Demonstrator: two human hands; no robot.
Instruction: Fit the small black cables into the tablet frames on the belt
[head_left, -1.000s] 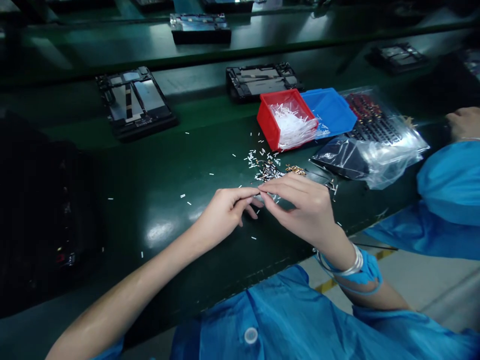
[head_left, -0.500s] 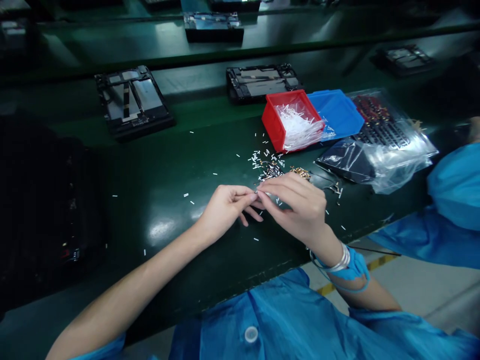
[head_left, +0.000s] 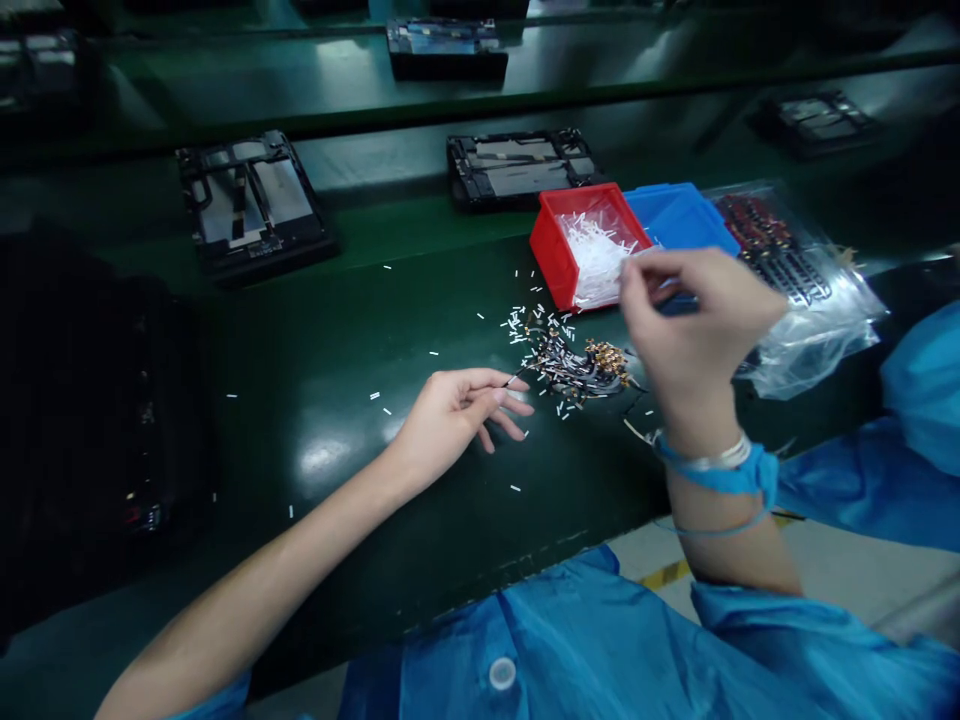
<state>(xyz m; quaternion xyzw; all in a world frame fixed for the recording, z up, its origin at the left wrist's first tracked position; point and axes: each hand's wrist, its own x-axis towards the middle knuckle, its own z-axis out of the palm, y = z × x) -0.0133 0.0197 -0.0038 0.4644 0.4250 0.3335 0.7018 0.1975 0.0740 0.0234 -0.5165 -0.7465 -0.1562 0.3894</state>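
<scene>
My left hand (head_left: 457, 412) pinches a thin dark cable (head_left: 514, 379) between thumb and index finger, the other fingers loosely spread. The cable end points toward a tangled pile of black and grey cables (head_left: 574, 368) with gold-coloured connectors (head_left: 606, 357). My right hand (head_left: 694, 325) is raised to the right of that pile, thumb and fingertips pressed together close to the red bin (head_left: 555, 255). Whatever those fingertips hold, if anything, is too small and blurred to make out. Inside the red bin lies a plastic bag of short white strips (head_left: 596, 250).
A blue bin (head_left: 679, 215) stands behind my right hand, beside clear bags of cables (head_left: 787, 250). Loose white strips (head_left: 517, 322) are scattered over the green bench. Opened device housings (head_left: 259, 210) sit along the back. Another person's blue sleeve (head_left: 926, 380) is at the right edge.
My right hand has left my left hand and risen to the right, beside the red bin. This uncovers the cable pile. My left hand stays nearly in place.
</scene>
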